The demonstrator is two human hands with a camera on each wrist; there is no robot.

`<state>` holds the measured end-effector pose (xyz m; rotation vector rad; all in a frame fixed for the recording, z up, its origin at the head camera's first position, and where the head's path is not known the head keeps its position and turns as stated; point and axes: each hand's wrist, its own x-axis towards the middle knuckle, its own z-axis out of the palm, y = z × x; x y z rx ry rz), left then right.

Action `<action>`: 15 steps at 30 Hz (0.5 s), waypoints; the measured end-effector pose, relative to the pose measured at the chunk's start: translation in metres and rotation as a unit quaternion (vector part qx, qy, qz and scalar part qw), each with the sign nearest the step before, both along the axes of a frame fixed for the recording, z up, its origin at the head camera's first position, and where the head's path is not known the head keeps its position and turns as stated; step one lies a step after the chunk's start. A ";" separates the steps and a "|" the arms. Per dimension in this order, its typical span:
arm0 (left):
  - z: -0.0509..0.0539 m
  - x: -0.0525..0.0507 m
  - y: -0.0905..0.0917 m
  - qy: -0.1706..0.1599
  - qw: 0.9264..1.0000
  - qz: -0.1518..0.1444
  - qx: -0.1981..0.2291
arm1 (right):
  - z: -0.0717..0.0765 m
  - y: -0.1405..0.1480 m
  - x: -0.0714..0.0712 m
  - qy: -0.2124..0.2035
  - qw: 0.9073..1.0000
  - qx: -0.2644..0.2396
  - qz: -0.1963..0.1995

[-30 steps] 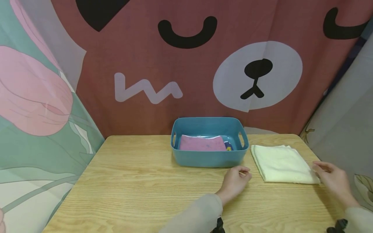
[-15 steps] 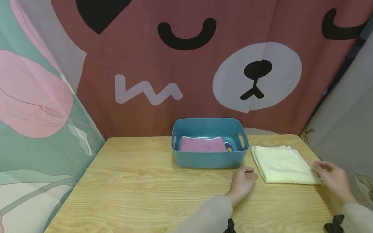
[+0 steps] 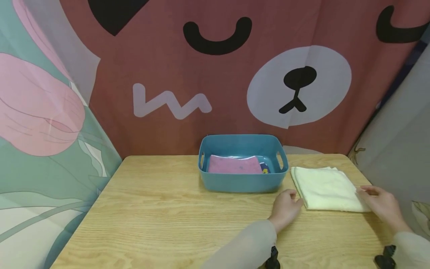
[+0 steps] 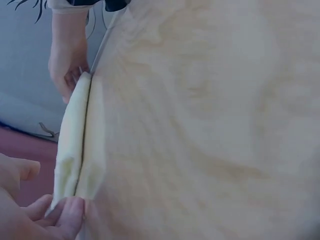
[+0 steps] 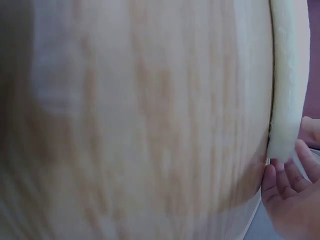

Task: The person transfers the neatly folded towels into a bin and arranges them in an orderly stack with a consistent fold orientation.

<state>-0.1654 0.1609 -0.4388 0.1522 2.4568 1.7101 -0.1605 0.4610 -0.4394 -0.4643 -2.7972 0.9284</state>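
Resting on the tabletop point(image 3: 161, 198), right of the blue basket point(image 3: 242, 183), is the folded pale yellow cloth point(image 3: 330, 188), per the head view. Left hand point(image 3: 285, 211) is at its near left corner; right hand point(image 3: 383, 205) is at its right edge. Basket stands near the far edge of the tabletop and contains a folded pink cloth point(image 3: 235, 165) with a dark blue patterned item point(image 3: 264, 168) beside it. Behind: hanging fabric point(image 3: 168, 67) with a printed bear face. Both sleeves point(image 3: 246, 243) are light grey

Left wrist view: yellow cloth seen edge-on, layers stacked, lying flat on the tabletop. Left fingers are bent at its near end, fingertips low by the surface, thumb held apart; no pinch seen. Right hand shows at the far end of the same edge

Right wrist view: right fingers are slightly bent and a little spread, tips at the end of the cloth, close to the tabletop. Cannot tell whether they pinch it or only touch it
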 end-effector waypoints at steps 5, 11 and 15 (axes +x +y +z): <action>0.008 -0.004 0.008 -0.028 0.999 -0.005 -0.027 | 0.001 0.003 0.000 -0.016 1.000 0.006 0.022; 0.009 -0.012 0.017 -0.067 0.997 0.021 0.014 | 0.002 -0.005 -0.005 -0.039 0.998 0.000 0.041; 0.010 -0.016 0.020 -0.098 0.994 0.029 0.031 | 0.003 -0.010 -0.007 -0.048 0.997 -0.006 0.058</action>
